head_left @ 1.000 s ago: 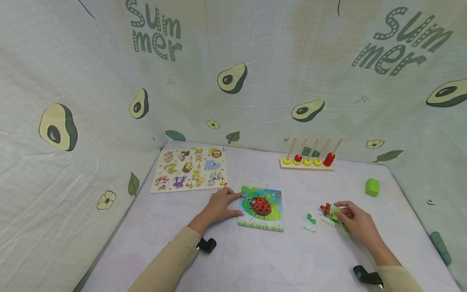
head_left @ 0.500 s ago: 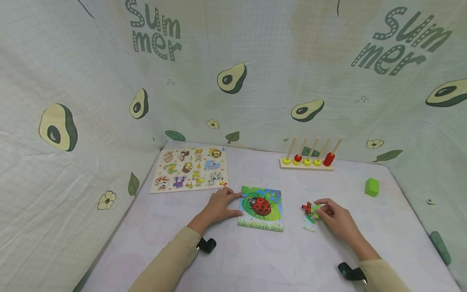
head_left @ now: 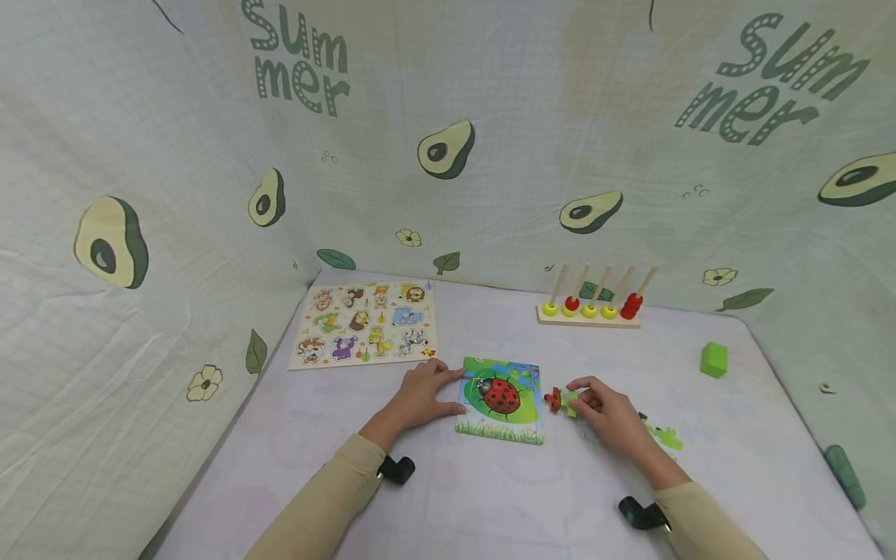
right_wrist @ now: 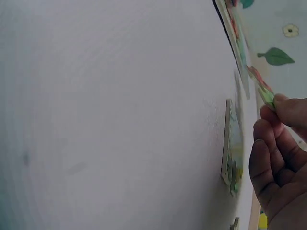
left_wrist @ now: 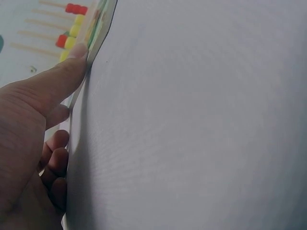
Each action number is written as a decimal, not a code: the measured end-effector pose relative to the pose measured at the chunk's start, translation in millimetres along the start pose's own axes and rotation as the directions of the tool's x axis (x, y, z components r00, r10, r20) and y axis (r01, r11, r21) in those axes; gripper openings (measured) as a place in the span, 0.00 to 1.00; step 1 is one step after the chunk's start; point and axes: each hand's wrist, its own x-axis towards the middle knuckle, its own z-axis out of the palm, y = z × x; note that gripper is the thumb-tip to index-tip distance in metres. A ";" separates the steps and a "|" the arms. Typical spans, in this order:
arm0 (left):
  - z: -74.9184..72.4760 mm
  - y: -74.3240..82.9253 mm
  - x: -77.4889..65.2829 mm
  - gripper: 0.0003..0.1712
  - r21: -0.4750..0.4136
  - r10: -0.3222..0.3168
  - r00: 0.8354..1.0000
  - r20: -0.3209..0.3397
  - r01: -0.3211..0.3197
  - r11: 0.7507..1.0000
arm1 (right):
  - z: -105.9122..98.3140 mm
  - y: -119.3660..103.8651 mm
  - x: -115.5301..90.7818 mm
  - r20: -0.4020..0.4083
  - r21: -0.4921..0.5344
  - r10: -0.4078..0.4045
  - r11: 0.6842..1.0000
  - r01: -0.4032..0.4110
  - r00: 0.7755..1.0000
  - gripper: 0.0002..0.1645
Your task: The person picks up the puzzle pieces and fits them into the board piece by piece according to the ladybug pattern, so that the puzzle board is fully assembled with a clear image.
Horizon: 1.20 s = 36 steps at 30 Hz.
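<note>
A square ladybird jigsaw puzzle (head_left: 500, 400) lies flat near the middle of the table in the head view. At its left edge rests my left hand (head_left: 417, 395), thumb and index finger touching the edge; in the left wrist view the thumb lies against the rim and the other fingers bend loosely. My right hand (head_left: 607, 412) pinches a red and green puzzle piece (head_left: 554, 400) between thumb and fingertips, just right of the puzzle. The right wrist view shows this piece (right_wrist: 263, 88) raised off the table. Loose puzzle pieces (head_left: 665, 437) lie partly hidden behind the right hand and wrist.
An animal puzzle board (head_left: 364, 325) lies at the back left. At the back right stands a peg counter (head_left: 588, 320) with red and yellow beads. A green block (head_left: 714, 359) sits at the right. Printed cloth (head_left: 504, 233) hangs behind the table.
My right hand has lifted a red and green piece from the loose pieces and carried it left, beside the ladybird puzzle. The left hand has stayed at the puzzle's left edge.
</note>
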 end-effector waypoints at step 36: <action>-0.8 -0.7 -1.0 0.44 -0.007 0.012 1.000 -0.007 -0.013 1.000 | 43.5 -40.9 24.2 0.049 -0.008 -0.093 0.996 0.094 0.994 0.14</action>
